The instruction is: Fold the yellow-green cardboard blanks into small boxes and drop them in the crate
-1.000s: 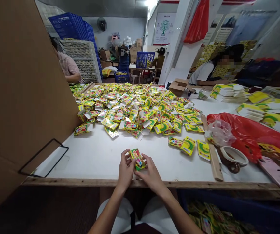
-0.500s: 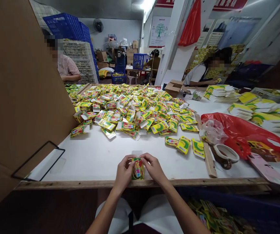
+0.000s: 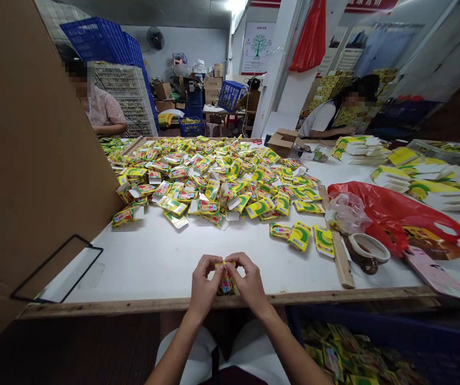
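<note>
A small yellow-green printed carton [image 3: 225, 285] stands at the table's front edge between my two hands. My left hand [image 3: 206, 280] grips its left side, thumb and fingers pinched at the upper end. From the other side my right hand [image 3: 248, 278] holds the same upper end, its thumb beside the left one. The carton's white end flap no longer shows; fingers partly cover that end. Beyond my hands lies a wide heap of similar small cartons [image 3: 209, 190], several with white flaps sticking out. A few loose cartons [image 3: 299, 236] lie to the right of it.
A wooden strip [image 3: 341, 262], a brown mug [image 3: 368, 251], a red plastic bag [image 3: 386, 214] and a pink booklet [image 3: 434, 272] lie at right. A large cardboard box [image 3: 41, 160] and black wire frame [image 3: 59, 267] stand left. A blue crate [image 3: 426, 334] of cartons sits below right.
The carton's raised white flap has gone down under my fingers and thumbs, which have come closer together. The view has shifted slightly. In the background, a blue basket has tilted.
</note>
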Demonstrator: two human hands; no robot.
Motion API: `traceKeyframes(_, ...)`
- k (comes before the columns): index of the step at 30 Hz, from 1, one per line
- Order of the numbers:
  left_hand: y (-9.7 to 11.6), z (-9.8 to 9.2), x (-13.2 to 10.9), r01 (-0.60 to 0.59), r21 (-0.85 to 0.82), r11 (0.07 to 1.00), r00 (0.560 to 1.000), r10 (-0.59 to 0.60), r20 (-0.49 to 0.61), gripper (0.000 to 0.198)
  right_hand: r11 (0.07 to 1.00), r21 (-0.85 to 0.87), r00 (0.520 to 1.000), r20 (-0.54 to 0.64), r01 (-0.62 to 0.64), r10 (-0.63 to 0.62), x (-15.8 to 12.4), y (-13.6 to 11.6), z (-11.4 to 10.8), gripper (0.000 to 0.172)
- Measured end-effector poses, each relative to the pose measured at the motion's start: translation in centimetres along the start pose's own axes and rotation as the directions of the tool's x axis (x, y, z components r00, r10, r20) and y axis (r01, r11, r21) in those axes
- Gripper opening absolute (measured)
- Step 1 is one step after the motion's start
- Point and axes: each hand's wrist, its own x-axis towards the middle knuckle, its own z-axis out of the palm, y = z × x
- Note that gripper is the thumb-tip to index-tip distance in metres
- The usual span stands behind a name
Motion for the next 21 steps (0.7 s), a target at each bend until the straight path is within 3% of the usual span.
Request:
traceKeyframes(7,0.5,0.2,0.9,0.07,0.023,0.997,0.998,-0.069,-0.011,0.016,0.998,-0.034,0.998,0.001,-0.058,0.058,1.0,-0.1,-0.2,0.015)
traceKeyframes(15,0.0,-0.3,0.1,-0.021,0.083,0.996,0.997,0.015,0.077,0.017,0.992,0.105,0.997,0.038,-0.071,0.068,-0.8,0.4,0.1,0.011)
traceKeyframes(18,0.0,-0.8,1.7,0.015,0.106,0.994,0.998,-0.021,0.057,0.021,0.997,-0.019,0.992,-0.101,-0.08,0.078,-1.6,0.0,-3.6,0.014)
traceKeyframes(21,-0.7,-1.5,5.4,0.11,0.128,0.986,0.994,-0.107,-0.035,0.039,0.937,-0.289,0.962,-0.243,-0.194,0.125,-3.0,-0.6,-11.1,0.022)
